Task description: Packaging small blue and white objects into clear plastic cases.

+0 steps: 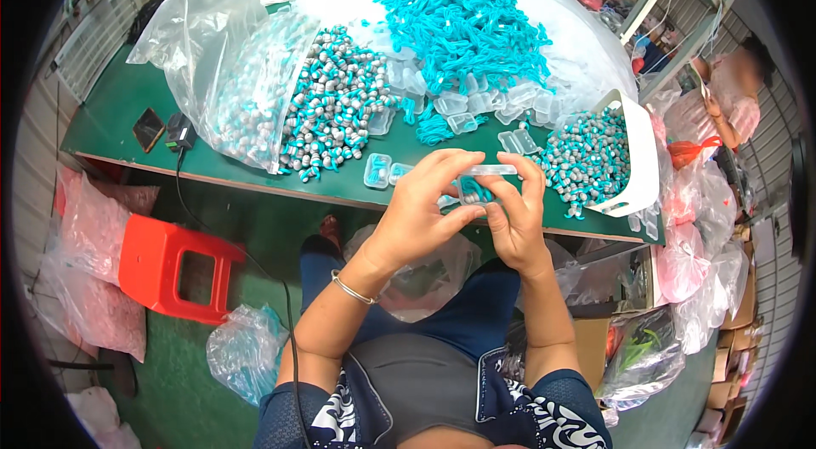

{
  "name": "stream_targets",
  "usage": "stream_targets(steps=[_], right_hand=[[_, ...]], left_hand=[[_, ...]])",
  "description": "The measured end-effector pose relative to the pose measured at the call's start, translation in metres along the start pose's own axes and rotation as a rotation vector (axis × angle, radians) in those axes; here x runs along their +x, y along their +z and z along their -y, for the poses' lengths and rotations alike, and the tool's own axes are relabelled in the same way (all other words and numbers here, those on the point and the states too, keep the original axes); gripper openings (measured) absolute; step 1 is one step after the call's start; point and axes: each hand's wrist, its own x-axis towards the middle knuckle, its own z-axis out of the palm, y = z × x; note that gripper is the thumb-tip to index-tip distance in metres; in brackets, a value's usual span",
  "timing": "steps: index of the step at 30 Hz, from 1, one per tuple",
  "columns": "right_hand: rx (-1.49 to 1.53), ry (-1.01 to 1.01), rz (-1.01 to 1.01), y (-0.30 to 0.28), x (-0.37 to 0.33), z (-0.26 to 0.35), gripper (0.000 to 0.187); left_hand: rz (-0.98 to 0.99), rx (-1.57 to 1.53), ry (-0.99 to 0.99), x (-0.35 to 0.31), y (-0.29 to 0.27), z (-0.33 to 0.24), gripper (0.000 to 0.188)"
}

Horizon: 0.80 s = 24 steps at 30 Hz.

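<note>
Both hands meet at the table's near edge around a small clear plastic case [476,191], its lid [491,169] raised. Inside it I see teal cord and grey pieces. My left hand [429,198] grips the case from the left with thumb and fingers; my right hand [520,218] holds its right side. Just left of them lies a small clear case [376,170] with teal cord in it. Beyond are a heap of grey-and-teal plug-like pieces [336,101], a large mound of teal cords [463,28] and several clear cases [476,101].
A white bin [643,162] tipped on its side spills more grey-and-teal pieces [586,156] at right. A big clear bag [200,58], a phone [148,129] and a black corded device [179,133] lie left. A red stool [144,266] is on the floor. Two other people are nearby.
</note>
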Motion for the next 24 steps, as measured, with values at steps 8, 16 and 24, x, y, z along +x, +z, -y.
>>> stream_targets(steps=[8,16,24], right_hand=[[0.053,0.002,0.049,0.001,-0.001,-0.004,0.029],[0.187,-0.094,-0.113,0.007,-0.009,-0.015,0.041],[0.231,0.027,0.030,0.002,0.001,-0.019,0.049]], left_hand=[[0.006,-0.014,-0.016,-0.005,0.000,0.009,0.059],[0.004,-0.059,-0.030,-0.006,-0.002,0.009,0.057],[0.011,-0.057,-0.057,-0.010,-0.009,0.018,0.044]])
